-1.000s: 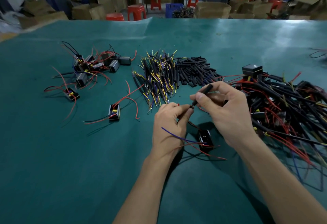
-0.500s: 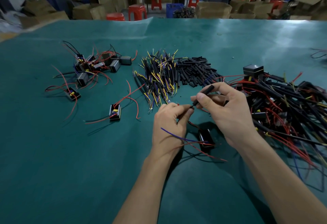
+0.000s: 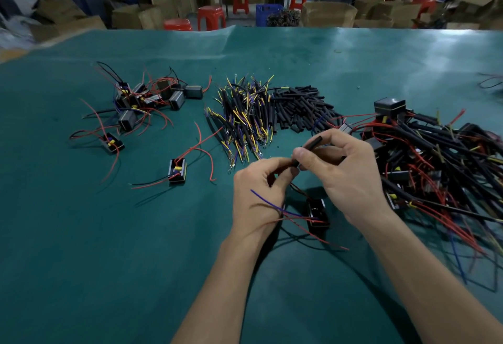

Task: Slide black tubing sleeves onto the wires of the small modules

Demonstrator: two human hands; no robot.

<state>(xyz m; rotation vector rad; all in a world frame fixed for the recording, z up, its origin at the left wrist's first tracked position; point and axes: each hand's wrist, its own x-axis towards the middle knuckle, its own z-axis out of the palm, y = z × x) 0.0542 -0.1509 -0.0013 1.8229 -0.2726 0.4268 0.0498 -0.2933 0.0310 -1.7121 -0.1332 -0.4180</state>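
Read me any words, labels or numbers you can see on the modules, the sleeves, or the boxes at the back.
No readable text anywhere.
Modules: coloured parts only, no legible marking.
Black tubing sleeves: plain, no print visible.
Cardboard boxes and blue crates behind the table: too blurred and small to show any label.

On the tabletop point(image 3: 81, 262), a cluster of modules point(image 3: 144, 101) lies at far left, with a single module point(image 3: 177, 171) in front of it. A bundle of wires point(image 3: 242, 118) lies at centre, a pile of sleeves point(image 3: 299, 109) just to its right. A large heap of sleeved modules point(image 3: 435, 158) lies at right. Another module point(image 3: 317, 215) lies nearest, between the two hands. Boxes point(image 3: 329, 14) and stools point(image 3: 211, 17) stand behind the tabletop.
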